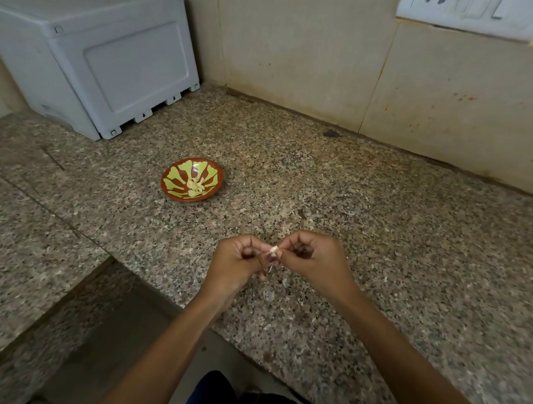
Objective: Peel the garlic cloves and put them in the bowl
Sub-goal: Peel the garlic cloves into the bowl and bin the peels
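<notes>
Above the speckled desk (384,244), near its front edge: left hand (237,260) and right hand (312,257) close together, fingers curled, both pinching one small pale clove (274,251) between their fingertips. Thin strip of skin hanging just below the clove. Farther back and to the left, well apart from both hands: red-and-green bowl (173,181) holding peeled cloves (195,186). Grey box (94,58) in the far left corner.

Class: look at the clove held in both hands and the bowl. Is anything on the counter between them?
Nothing visible. Both hands, left and right, pinch the clove; only bare counter lies between it and the bowl.
</notes>
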